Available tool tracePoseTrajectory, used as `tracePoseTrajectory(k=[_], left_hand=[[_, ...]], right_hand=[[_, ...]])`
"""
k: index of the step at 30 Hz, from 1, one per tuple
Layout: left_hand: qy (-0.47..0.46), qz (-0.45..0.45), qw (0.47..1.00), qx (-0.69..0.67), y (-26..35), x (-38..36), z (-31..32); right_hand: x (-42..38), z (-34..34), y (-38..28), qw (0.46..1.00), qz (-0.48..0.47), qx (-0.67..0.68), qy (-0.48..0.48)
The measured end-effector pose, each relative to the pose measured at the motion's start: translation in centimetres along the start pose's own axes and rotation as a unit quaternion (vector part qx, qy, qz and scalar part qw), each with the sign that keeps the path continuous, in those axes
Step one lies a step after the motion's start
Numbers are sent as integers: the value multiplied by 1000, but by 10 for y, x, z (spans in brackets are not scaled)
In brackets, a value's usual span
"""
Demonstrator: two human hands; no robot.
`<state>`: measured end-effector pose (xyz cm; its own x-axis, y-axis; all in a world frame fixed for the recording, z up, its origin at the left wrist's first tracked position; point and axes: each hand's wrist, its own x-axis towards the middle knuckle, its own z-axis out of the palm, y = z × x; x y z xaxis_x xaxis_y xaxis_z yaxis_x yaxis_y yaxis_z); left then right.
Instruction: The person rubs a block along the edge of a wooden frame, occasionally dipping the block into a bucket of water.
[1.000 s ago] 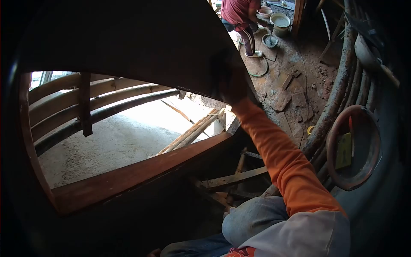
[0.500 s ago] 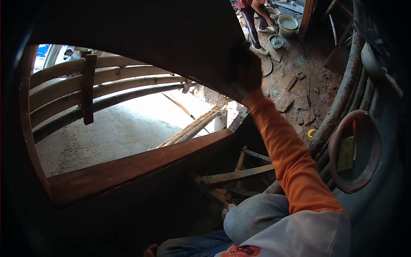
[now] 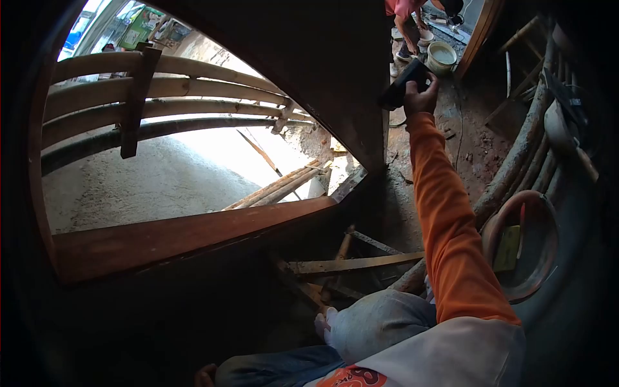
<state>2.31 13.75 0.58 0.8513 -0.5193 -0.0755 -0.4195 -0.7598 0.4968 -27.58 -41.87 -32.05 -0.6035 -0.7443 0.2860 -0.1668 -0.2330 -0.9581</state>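
Observation:
Stretched far forward in an orange sleeve, my right hand (image 3: 422,95) is closed on the grip of a dark, flat-faced plastering float (image 3: 403,84). The float is held up at the edge of the dark wall (image 3: 348,109), its flat face toward the wall side. My left hand is out of sight. At lower right rests a round basin (image 3: 549,248) with a yellow-green flat block (image 3: 508,248) and a slim red-tipped tool (image 3: 522,216) inside. My bent knee in worn jeans (image 3: 380,322) is below the arm.
A wooden-framed window opening (image 3: 193,235) with curved bamboo rails (image 3: 213,88) lies at left. Wooden bars (image 3: 354,263) stand below. Poles (image 3: 516,161) run along the right. Beyond, a person (image 3: 405,19) bends near a bucket (image 3: 442,58) on the dirt floor.
My right hand and the float have come out from in front of the dark wall, moving up and right to its edge. The view has shifted, and the other person now bends lower.

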Motion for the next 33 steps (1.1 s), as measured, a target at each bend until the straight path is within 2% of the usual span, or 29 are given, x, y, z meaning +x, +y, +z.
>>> tracePoseTrajectory(k=[2, 3, 4, 5, 7, 9, 11, 12, 14, 15, 16, 17, 19, 21, 23, 24, 25, 26, 27, 28, 29, 31, 32, 33], left_hand=[[12, 4, 1000, -25, -2, -1, 3], [10, 4, 1000, -26, 5, 0, 7], [9, 4, 1000, -26, 12, 1, 9], [12, 4, 1000, -25, 20, 2, 12], [-7, 39, 999, 33, 33, 1, 13], [0, 20, 1000, -1, 6, -1, 4], [8, 3, 999, -34, -6, -3, 0], [9, 2, 999, -36, -6, -3, -2], [7, 4, 999, -46, -4, -1, 0], [7, -1, 999, -52, -4, 2, 2], [9, -6, 998, -55, -2, 3, 4], [11, -5, 999, -53, 6, 2, 7], [-9, 34, 999, -19, 26, 0, 12], [-2, 23, 999, -24, 8, -3, 3], [9, 13, 999, -33, -3, -5, 3], [14, 11, 999, -33, -4, -7, 2], [17, 10, 999, -31, -2, -6, -3], [18, 14, 999, -36, -1, -4, -2], [20, -1, 999, -32, 0, -3, -3], [24, -14, 999, -32, 1, -2, 0], [24, -13, 999, -37, 7, -1, 5], [0, 14, 1000, 9, 21, 1, 10], [-2, 17, 1000, 10, 22, 0, 11], [-4, 24, 1000, 14, 21, 0, 10]], right_hand=[[-41, -9, -34, 992, 10, 125, -22], [-72, -10, -58, 992, 6, 127, -24], [-111, -9, -83, 986, -119, 44, -108], [-132, -8, -95, 952, -239, -41, -186], [-109, 13, -59, 955, -239, -126, -119], [-52, 11, -34, 994, -40, 29, -93], [8, -5, -14, 991, 124, 45, -32], [-2, -5, -6, 991, 126, 44, -32], [-29, -9, 11, 994, 36, 36, -98], [-78, -4, -33, 971, 74, 184, -132], [-111, -1, -17, 935, -260, -169, -170], [-148, -1, -33, 971, -143, -4, -189], [-126, 12, -48, 980, 51, -17, -193], [-92, 12, -11, 986, 0, 108, -124], [-22, -1, 12, 975, 183, 117, -54], [7, -2, 38, 995, 82, 6, -47], [19, -5, 34, 993, -20, -107, -38], [15, -3, 30, 997, 20, 3, -78], [-11, -5, -4, 985, 60, 110, -121], [-46, -5, -29, 975, 149, 122, -111], [-88, 7, -17, 987, 63, 129, -80], [-149, 6, -28, 975, -138, 18, -171], [-146, 9, -21, 976, -137, 17, -168], [-139, 16, -13, 984, -65, 16, -165]])
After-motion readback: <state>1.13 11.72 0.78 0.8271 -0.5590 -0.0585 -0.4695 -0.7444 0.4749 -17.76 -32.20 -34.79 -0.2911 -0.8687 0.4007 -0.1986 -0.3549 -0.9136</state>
